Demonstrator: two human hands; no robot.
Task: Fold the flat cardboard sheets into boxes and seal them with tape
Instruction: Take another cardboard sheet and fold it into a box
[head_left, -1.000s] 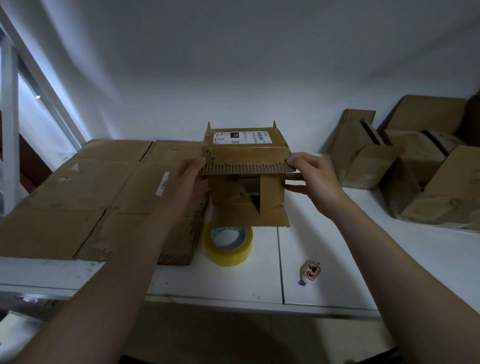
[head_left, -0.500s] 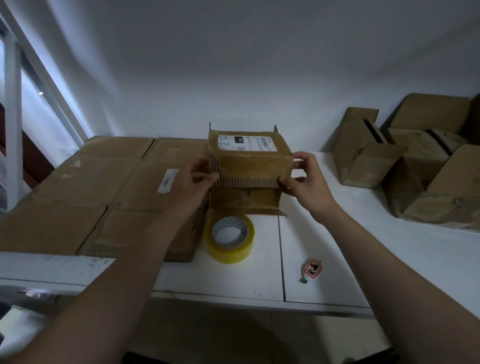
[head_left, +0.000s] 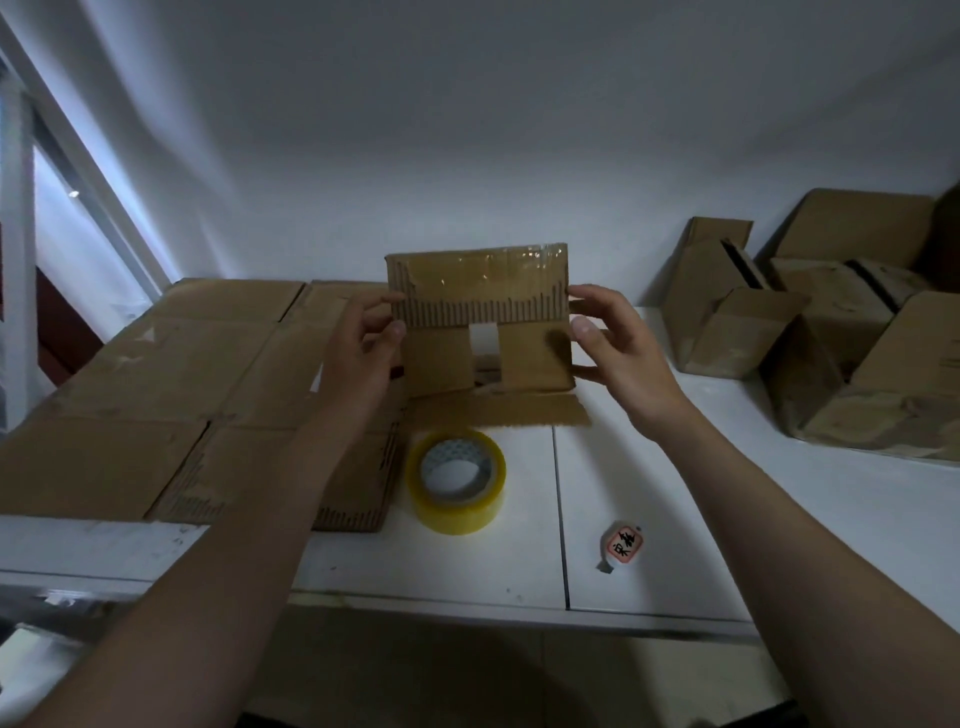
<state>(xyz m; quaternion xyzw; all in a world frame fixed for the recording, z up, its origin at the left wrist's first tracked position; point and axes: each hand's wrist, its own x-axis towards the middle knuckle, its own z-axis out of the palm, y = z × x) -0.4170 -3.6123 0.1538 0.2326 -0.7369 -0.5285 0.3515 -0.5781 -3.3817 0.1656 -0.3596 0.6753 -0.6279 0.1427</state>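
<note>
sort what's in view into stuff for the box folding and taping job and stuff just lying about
For the job:
half-folded box, held by left hand and right hand
yellow tape roll
flat cardboard sheets

Lying about:
small white tag with a red label
folded boxes piled at the right, likely already done

Flat sheets (head_left: 156, 395) cover the left of the desk (head_left: 675, 467); folded boxes (head_left: 831, 332) crowd its far right. Between, the near strip is passable around tape roll (head_left: 456, 480) and small tag (head_left: 621, 543).
</note>
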